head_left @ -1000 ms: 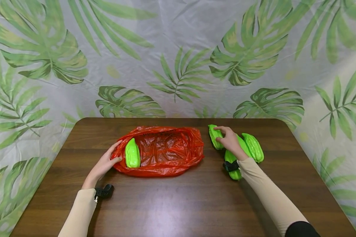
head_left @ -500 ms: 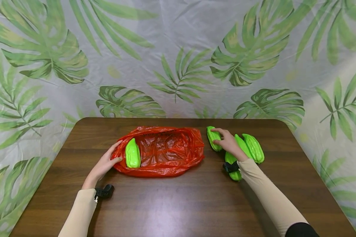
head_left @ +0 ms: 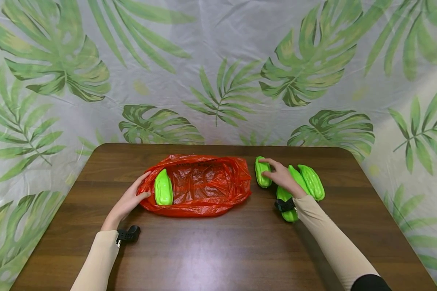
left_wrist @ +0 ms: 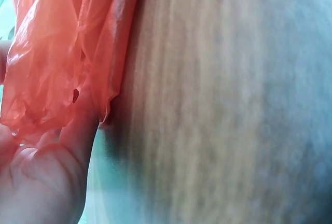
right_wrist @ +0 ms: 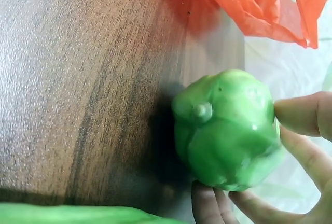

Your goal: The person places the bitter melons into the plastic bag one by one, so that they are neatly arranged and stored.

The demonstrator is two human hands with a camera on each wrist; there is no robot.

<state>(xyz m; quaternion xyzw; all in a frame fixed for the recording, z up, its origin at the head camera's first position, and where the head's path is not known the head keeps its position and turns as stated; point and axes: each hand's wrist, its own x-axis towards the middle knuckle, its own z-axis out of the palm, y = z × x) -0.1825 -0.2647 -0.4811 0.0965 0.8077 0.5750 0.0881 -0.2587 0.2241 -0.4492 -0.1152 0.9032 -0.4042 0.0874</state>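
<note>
My left hand point(head_left: 130, 201) holds the left end of a red plastic bag point(head_left: 204, 209), with the film draped over its fingers in the left wrist view. Inside the bag, at its left end, lies a bright green bitter melon point(head_left: 163, 188). To the right of the bag, my right hand point(head_left: 281, 176) grips another bitter melon point(head_left: 261, 173) between thumb and fingers. The right wrist view shows the blunt end of this melon point(right_wrist: 228, 136), the thumb on one side and fingertips on the other.
Two more bitter melons lie side by side at the right: one melon point(head_left: 289, 216) partly hidden under the right wrist, the other melon point(head_left: 311, 182) beyond it. All rest on a brown wooden table point(head_left: 211, 250). A leaf-patterned cloth point(head_left: 218, 81) hangs behind its far edge.
My right thumb and fingers have closed on the melon beside the bag, which has turned slightly and shifted a little towards me. The left hand and the bag have hardly moved.
</note>
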